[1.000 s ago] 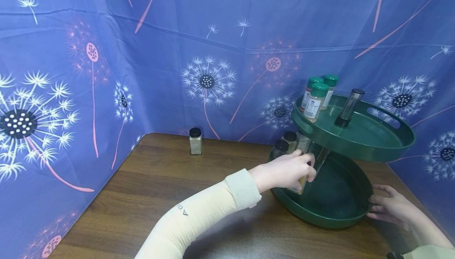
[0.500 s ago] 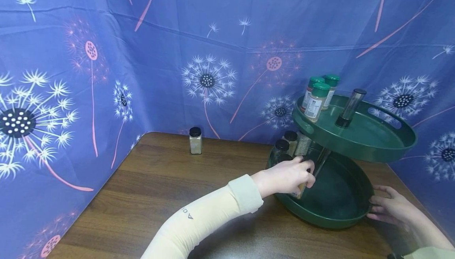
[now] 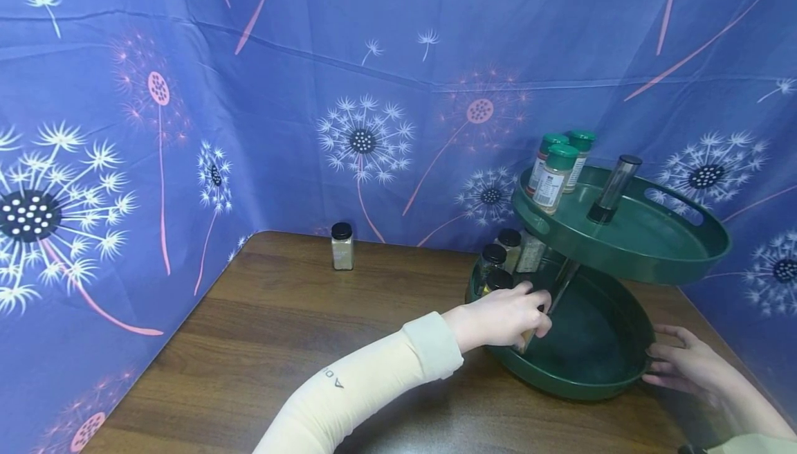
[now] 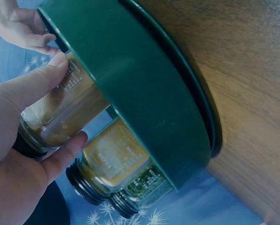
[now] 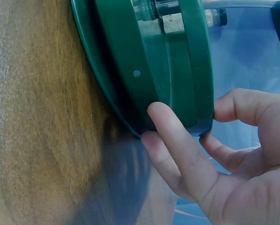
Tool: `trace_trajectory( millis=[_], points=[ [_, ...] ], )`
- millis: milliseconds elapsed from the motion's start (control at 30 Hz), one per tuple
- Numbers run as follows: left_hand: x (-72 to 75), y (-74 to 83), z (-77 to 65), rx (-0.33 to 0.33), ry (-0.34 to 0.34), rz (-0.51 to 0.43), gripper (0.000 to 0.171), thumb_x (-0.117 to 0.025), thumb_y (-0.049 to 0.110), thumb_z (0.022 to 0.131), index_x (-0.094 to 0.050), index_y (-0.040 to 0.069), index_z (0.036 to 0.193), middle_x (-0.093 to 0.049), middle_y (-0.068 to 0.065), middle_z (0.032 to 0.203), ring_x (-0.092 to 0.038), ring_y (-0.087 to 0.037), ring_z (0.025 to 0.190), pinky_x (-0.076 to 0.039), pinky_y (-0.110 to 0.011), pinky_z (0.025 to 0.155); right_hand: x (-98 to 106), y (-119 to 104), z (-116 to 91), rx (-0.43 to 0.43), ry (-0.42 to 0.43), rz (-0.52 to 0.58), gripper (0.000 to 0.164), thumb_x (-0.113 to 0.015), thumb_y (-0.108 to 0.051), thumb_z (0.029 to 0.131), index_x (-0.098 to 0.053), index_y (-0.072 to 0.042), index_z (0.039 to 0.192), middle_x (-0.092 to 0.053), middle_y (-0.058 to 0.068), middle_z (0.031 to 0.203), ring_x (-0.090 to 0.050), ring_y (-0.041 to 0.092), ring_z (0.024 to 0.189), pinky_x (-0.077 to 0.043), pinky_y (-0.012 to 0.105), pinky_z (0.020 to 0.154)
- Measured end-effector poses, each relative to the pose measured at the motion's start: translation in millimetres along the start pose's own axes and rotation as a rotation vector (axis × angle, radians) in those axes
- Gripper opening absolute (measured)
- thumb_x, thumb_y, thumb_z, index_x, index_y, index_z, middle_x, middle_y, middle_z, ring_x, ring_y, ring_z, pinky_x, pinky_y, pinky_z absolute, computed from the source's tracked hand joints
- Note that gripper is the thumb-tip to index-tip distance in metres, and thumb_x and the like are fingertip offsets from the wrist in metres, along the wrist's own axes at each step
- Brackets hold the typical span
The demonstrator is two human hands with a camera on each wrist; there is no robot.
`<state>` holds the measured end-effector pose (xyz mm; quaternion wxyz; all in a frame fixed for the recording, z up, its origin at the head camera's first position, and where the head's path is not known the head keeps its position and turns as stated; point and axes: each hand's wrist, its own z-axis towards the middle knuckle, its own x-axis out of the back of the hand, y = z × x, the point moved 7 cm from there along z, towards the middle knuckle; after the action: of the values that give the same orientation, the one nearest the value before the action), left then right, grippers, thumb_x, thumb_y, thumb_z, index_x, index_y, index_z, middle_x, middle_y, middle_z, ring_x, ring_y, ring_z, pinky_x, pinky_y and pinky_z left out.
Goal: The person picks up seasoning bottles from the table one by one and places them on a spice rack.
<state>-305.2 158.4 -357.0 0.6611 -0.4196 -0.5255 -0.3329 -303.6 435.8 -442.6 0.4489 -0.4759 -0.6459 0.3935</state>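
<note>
My left hand [image 3: 507, 315] grips a square glass spice jar [image 4: 67, 112] with brownish-yellow powder and a black lid, thumb on one side and fingers on the other. The jar's lower end is inside the lower tier [image 3: 579, 386] of a green two-tier turntable rack. Beside it in the left wrist view stand a jar of yellow powder [image 4: 114, 154] and a jar of green flakes [image 4: 144, 185]. On the right, my right hand [image 3: 691, 360] touches the lower tier's outer wall with its fingertips, the fingers spread and mostly straight.
Three green-capped spice bottles [image 3: 551, 180] cluster on the left of the upper tier [image 3: 654, 232]. Several black-lidded jars [image 3: 494, 256] stand along the lower tier's left and back. Another black-lidded jar [image 3: 342, 250] stands on the wooden table [image 3: 274, 315] near the patterned blue cloth [image 3: 280, 94].
My left hand has moved slightly down and toward me with the jar, uncovering the black-lidded jars behind it. My right hand stays at the lower tier's wall.
</note>
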Motion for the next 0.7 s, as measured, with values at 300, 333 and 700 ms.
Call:
trace_trajectory(
  millis=[300, 333, 700],
  points=[
    [-8.1, 2.5, 1.6, -0.026, 0.016, -0.024, 0.026, -0.077, 0.035, 0.076, -0.067, 0.034, 0.1, -0.048, 0.01, 0.119, -0.043, -0.01, 0.101, -0.043, -0.015, 0.074, 1, 2, 1, -0.02, 0.011, -0.022, 0.07, -0.048, -0.003, 0.093, 0.007, 0.014, 0.133, -0.059, 0.007, 0.093, -0.067, 0.02, 0.083, -0.055, 0.042, 0.077],
    [-8.9, 2.6, 1.8, -0.028, 0.016, -0.028, 0.026, -0.077, 0.035, 0.076, -0.067, 0.034, 0.1, -0.048, 0.01, 0.119, -0.043, -0.01, 0.101, -0.043, -0.015, 0.074, 1, 2, 1, -0.02, 0.01, -0.02, 0.07, -0.048, -0.003, 0.093, 0.007, 0.015, 0.133, -0.06, 0.006, 0.093, -0.067, 0.02, 0.083, -0.055, 0.042, 0.077],
    [-14.9, 3.7, 3.6, -0.034, 0.019, -0.015, 0.024, -0.076, 0.035, 0.077, -0.068, 0.035, 0.099, -0.048, 0.01, 0.119, -0.043, -0.01, 0.102, -0.043, -0.015, 0.076, -1, 0, -1, -0.012, -0.006, -0.036, 0.073, -0.047, -0.003, 0.094, 0.011, 0.015, 0.134, -0.06, 0.006, 0.094, -0.067, 0.021, 0.083, -0.055, 0.043, 0.077]
  ],
)
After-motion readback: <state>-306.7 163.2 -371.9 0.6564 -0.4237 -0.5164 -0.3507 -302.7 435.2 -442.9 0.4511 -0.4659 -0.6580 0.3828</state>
